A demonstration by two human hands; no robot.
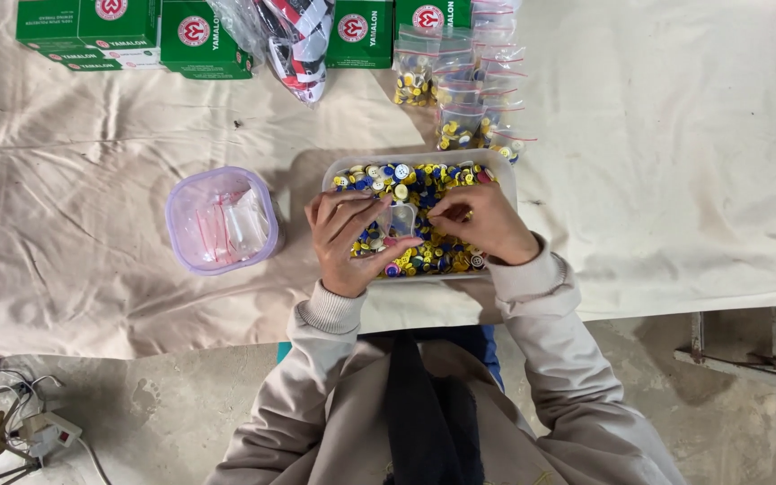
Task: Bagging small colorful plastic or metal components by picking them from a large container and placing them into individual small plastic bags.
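Observation:
A white tray (505,171) full of several blue, yellow and white buttons lies on the cloth-covered table. My left hand (345,241) holds a small clear plastic bag (402,218) open over the tray. My right hand (482,223) rests on the buttons just right of the bag, its fingers pinched together near the bag's mouth; whether a button is between them is too small to tell.
A round clear tub (220,220) with empty small bags stands left of the tray. Several filled bags of buttons (464,94) lie beyond the tray. Green boxes (136,31) line the far edge. A power strip (47,433) lies on the floor at lower left.

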